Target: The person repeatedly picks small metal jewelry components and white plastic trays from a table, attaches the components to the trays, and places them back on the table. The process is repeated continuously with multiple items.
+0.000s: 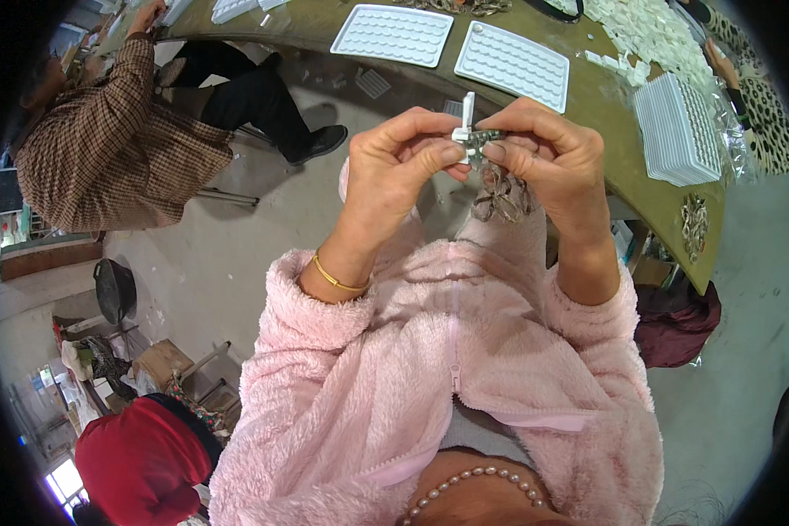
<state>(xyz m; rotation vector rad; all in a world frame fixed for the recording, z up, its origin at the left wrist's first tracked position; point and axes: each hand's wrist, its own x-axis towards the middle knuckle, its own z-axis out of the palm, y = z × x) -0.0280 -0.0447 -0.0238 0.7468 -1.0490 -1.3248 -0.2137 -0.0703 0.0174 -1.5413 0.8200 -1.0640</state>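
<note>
My left hand (401, 162) and my right hand (548, 162) meet in front of my chest, fingertips pinched together. Between them is a small white plastic piece (466, 118) that sticks up, joined to a small dark metal part (484, 137). Both hands grip this little assembly, the left on the white piece, the right on the metal part. A bunch of more dark metal parts (502, 197) hangs below my right palm, partly hidden. A gold bangle sits on my left wrist, and pink fleece sleeves cover both forearms.
A curved wooden table (605, 105) holds two flat white trays (394, 35), a stack of white trays (679, 131), loose white pieces (649, 31) and a pile of metal parts (694, 223). A person in a checked jacket (105, 140) sits at left; a red garment (140, 460) at lower left.
</note>
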